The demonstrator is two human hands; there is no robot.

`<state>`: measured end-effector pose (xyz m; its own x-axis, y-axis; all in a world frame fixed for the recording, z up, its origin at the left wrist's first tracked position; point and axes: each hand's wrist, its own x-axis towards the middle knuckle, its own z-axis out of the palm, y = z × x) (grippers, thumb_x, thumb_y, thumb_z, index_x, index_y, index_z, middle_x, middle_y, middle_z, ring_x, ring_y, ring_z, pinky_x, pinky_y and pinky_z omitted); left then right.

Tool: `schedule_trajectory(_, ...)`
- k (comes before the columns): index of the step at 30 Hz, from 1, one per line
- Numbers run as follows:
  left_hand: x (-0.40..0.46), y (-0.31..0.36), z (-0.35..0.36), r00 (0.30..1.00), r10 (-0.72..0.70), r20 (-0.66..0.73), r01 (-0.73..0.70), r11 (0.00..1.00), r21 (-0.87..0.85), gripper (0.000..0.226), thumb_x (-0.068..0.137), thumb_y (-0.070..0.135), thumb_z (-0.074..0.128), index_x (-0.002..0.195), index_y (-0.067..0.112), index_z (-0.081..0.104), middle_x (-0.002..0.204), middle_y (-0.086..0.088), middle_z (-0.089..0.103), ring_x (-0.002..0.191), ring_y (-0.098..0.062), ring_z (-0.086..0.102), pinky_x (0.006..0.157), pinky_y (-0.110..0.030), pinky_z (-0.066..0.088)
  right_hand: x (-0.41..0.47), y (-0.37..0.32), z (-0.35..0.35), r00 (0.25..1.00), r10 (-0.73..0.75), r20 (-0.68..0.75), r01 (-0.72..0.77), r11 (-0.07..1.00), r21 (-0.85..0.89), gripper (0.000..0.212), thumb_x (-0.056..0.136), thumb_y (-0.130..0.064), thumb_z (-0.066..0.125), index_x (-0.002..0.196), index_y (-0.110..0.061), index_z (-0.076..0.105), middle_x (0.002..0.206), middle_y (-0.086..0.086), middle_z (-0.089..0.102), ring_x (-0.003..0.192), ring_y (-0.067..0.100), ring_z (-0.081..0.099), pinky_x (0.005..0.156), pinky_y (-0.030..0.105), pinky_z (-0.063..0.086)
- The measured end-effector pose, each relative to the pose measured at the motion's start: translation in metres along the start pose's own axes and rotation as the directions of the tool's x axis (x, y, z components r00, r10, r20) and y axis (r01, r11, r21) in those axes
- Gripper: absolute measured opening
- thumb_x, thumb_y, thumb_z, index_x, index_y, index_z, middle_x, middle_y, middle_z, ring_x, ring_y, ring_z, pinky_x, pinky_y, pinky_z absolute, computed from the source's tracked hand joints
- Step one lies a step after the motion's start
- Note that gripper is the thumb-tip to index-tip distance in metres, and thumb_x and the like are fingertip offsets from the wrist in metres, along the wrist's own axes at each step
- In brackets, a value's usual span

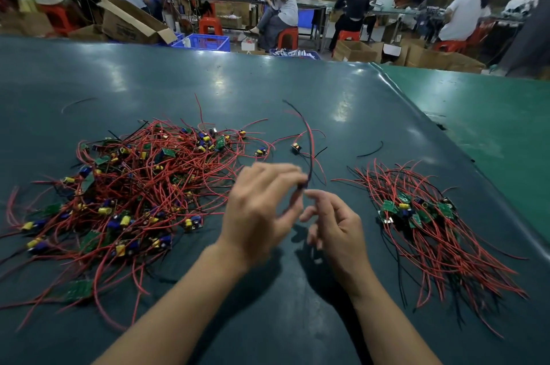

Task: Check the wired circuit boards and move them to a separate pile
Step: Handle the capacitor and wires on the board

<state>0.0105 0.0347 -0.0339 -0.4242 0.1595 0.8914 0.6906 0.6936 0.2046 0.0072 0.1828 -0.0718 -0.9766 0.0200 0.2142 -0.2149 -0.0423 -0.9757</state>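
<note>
Head view: left hand (262, 207) pinches a red-and-black wire pair (309, 153); right hand (336, 227) loosely spread, between two board piles.

Big tangled pile (119, 186) of green boards with red wires: on your left | sorted pile (428, 225), wires fanned toward you: on your right | red-and-black wire pair (309, 150): raised between the piles, its board blurred.

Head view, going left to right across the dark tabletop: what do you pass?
Big tangled pile of wired boards → left hand pinching wires → right hand → smaller sorted pile.
</note>
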Motion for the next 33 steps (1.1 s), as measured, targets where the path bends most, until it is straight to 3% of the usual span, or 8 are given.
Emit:
schedule_trajectory(3, -0.031, -0.002, 0.016, 0.997, -0.018, 0.077, 0.020, 1.000, -0.020, 0.018, 0.090, 0.019, 0.066, 0.098, 0.006, 0.075, 0.102, -0.006, 0.071, 0.088, -0.030, 0.065, 0.075, -0.044, 0.051, 0.001, -0.001, 0.001, 0.998, -0.058, 0.025, 0.060, 0.996, -0.071, 0.009, 0.095, -0.015, 0.059, 0.097, -0.016, 0.068, 0.076, -0.004, 0.070, 0.058, 0.008, 0.060, 0.051, 0.016, 0.046)
schedule_trajectory(8, -0.039, -0.003, 0.027, 0.993, -0.035, 0.115, 0.044, 0.996, -0.082, 0.024, 0.085, 0.006, 0.072, 0.109, 0.007, 0.073, 0.112, -0.004, 0.070, 0.096, -0.025, 0.065, 0.083, -0.041, 0.051, 0.003, -0.002, -0.001, 0.996, -0.092, -0.021, 0.089, 0.988, -0.129, 0.029, 0.095, 0.003, 0.055, 0.088, -0.021, 0.070, 0.077, -0.013, 0.073, 0.075, 0.000, 0.066, 0.072, 0.015, 0.050)
schedule_trajectory(11, -0.039, -0.002, 0.027, 0.995, -0.100, 0.023, 0.101, 0.991, -0.091, 0.023, 0.084, 0.006, 0.074, 0.107, 0.003, 0.072, 0.112, -0.008, 0.068, 0.100, -0.024, 0.063, 0.091, -0.035, 0.050, 0.002, -0.004, 0.001, 0.996, -0.029, -0.087, 0.027, 0.999, -0.020, 0.015, 0.096, 0.000, 0.056, 0.094, -0.007, 0.069, 0.071, -0.005, 0.072, 0.059, 0.008, 0.065, 0.055, 0.020, 0.052)
schedule_trajectory(14, -0.040, 0.000, 0.023, 0.977, -0.202, 0.073, 0.212, 0.962, -0.175, 0.010, 0.086, 0.017, 0.072, 0.083, 0.008, 0.072, 0.082, 0.001, 0.067, 0.073, -0.011, 0.059, 0.070, -0.028, 0.051, 0.001, -0.007, -0.001, 0.992, 0.047, -0.115, -0.035, 0.994, 0.105, 0.008, 0.099, -0.006, 0.053, 0.099, -0.005, 0.061, 0.079, 0.005, 0.075, 0.054, 0.017, 0.063, 0.041, 0.024, 0.048)
schedule_trajectory(17, -0.035, 0.001, 0.021, 0.881, -0.394, 0.264, 0.455, 0.857, -0.241, 0.027, 0.089, 0.037, 0.064, 0.077, 0.013, 0.071, 0.070, 0.011, 0.064, 0.059, -0.007, 0.056, 0.058, -0.025, 0.047, -0.001, -0.010, -0.002, 0.994, 0.044, -0.100, -0.030, 0.990, 0.135, 0.006, 0.099, -0.005, 0.052, 0.098, -0.004, 0.057, 0.082, 0.008, 0.074, 0.058, 0.021, 0.066, 0.045, 0.028, 0.053)
schedule_trajectory(22, -0.030, -0.002, 0.018, 0.698, -0.614, 0.369, 0.716, 0.580, -0.389, 0.028, 0.086, 0.042, 0.069, 0.077, 0.016, 0.074, 0.069, 0.000, 0.072, 0.066, -0.024, 0.066, 0.062, -0.041, 0.052, -0.003, -0.010, -0.002, 0.998, 0.067, -0.013, -0.065, 0.992, 0.103, 0.008, 0.099, -0.002, 0.051, 0.095, -0.009, 0.050, 0.077, 0.010, 0.072, 0.043, 0.025, 0.061, 0.039, 0.030, 0.050)
schedule_trajectory(28, -0.029, -0.004, 0.017, 0.645, -0.639, 0.418, 0.762, 0.500, -0.412, 0.031, 0.072, 0.045, 0.075, 0.080, 0.015, 0.073, 0.071, -0.005, 0.071, 0.057, -0.016, 0.058, 0.055, -0.033, 0.048, -0.004, -0.006, 0.000, 0.997, 0.062, 0.036, -0.065, 0.994, 0.082, 0.017, 0.095, 0.005, 0.055, 0.091, -0.011, 0.048, 0.070, 0.003, 0.070, 0.049, 0.015, 0.063, 0.040, 0.020, 0.044)
schedule_trajectory(33, -0.033, -0.006, 0.018, 0.641, -0.635, 0.430, 0.766, 0.499, -0.406, 0.009, 0.081, 0.024, 0.078, 0.084, 0.017, 0.074, 0.076, -0.005, 0.073, 0.064, -0.031, 0.063, 0.061, -0.042, 0.052, -0.007, -0.003, -0.001, 0.999, -0.022, 0.027, 0.024, 0.998, -0.063, 0.020, 0.090, 0.002, 0.064, 0.087, -0.016, 0.057, 0.088, -0.003, 0.071, 0.053, 0.006, 0.053, 0.045, 0.018, 0.041)
